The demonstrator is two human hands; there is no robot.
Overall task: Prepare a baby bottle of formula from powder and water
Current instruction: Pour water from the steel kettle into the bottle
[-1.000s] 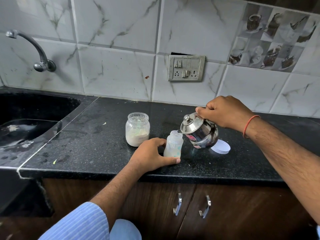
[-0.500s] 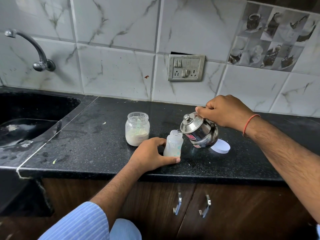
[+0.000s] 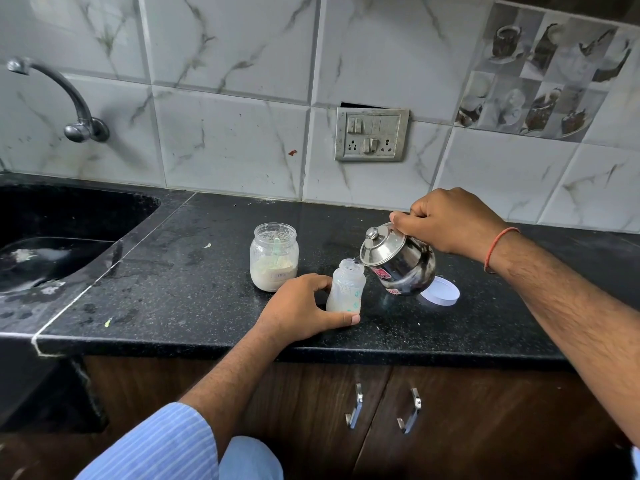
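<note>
Kettle [image 3: 398, 263] tilted, spout leftward over upright bottle [image 3: 346, 287].

Black speckled stone countertop [image 3: 194, 271], wet smears and small crumbs toward the left edge. Standing mid-counter: open glass jar [image 3: 274, 257] with pale powder and a scoop inside. Just right of it, nearer the front edge: uncapped baby bottle [image 3: 345, 286], upright. Further right: white round lid [image 3: 443, 295], lying flat.
</note>
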